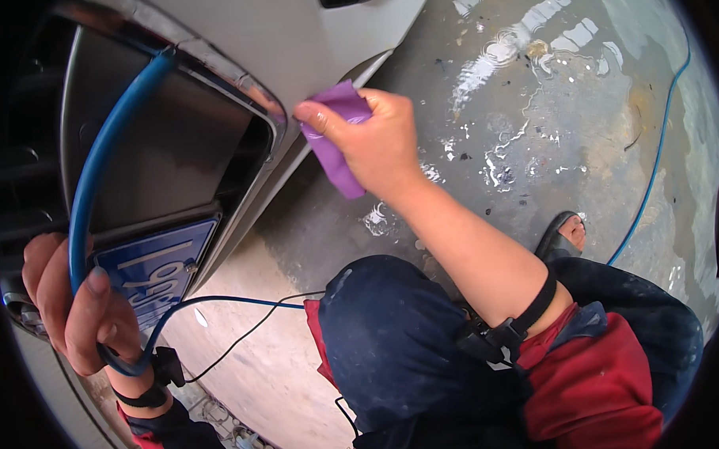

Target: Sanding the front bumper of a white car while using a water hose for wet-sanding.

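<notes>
My left hand (71, 309) is closed around a blue hose (101, 144) at the lower left. The hose arches up from this hand, its end close to the chrome strip (156, 27) along the top of a car's grille. In my right hand (382, 142), thumb and fingers pinch a wet purple sheet of sandpaper (336, 164), which hangs partly free. This hand is beside the corner of the grille trim, by the white car body (287, 40). A blue licence plate (160, 265) sits below the grille, near my left hand.
The grey floor (553, 136) is wet, with puddles and specks on it. A thin blue hose (661, 148) runs along the far right. My bent knee (383, 328) and sandalled foot (563, 235) are low in view. A black cable (240, 343) trails from my left wrist.
</notes>
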Demonstrator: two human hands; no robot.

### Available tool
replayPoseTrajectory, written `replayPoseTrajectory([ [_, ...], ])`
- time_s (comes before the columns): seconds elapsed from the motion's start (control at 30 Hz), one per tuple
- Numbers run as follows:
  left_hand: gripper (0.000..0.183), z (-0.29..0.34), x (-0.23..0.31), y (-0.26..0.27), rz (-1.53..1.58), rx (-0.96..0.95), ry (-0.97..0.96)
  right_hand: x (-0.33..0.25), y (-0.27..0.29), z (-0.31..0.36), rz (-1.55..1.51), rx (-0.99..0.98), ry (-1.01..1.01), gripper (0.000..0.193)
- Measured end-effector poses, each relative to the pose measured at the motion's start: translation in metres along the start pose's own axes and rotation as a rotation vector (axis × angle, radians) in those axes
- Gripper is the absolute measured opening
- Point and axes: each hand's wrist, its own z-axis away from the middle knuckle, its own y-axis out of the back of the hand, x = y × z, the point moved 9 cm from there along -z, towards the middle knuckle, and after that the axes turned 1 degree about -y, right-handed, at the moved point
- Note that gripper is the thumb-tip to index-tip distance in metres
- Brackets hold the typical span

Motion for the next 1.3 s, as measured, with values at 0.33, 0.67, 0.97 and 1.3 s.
replayPoseTrajectory([
  [0.33, 0.042, -0.010, 0.002, -0.008, -0.001, 0.024, 0.006, 0.041, -0.024, 0.034, -0.082, 0.114, -0.141, 0.032],
  [0.67, 0.021, -0.028, 0.007, 0.000, 0.114, 0.139, 0.102, -0.006, -0.011, 0.001, 0.374, -0.136, 0.112, 0.025],
  [0.97, 0.017, -0.007, -0.005, 0.019, 0.123, 0.315, 0.196, -0.156, -0.024, -0.046, 0.686, -0.330, 0.406, 0.030],
  [1.3, 0.016, 0.006, -0.015, 0.022, 0.079, 0.463, 0.221, -0.231, -0.053, -0.051, 0.612, -0.123, 0.619, 0.027],
])
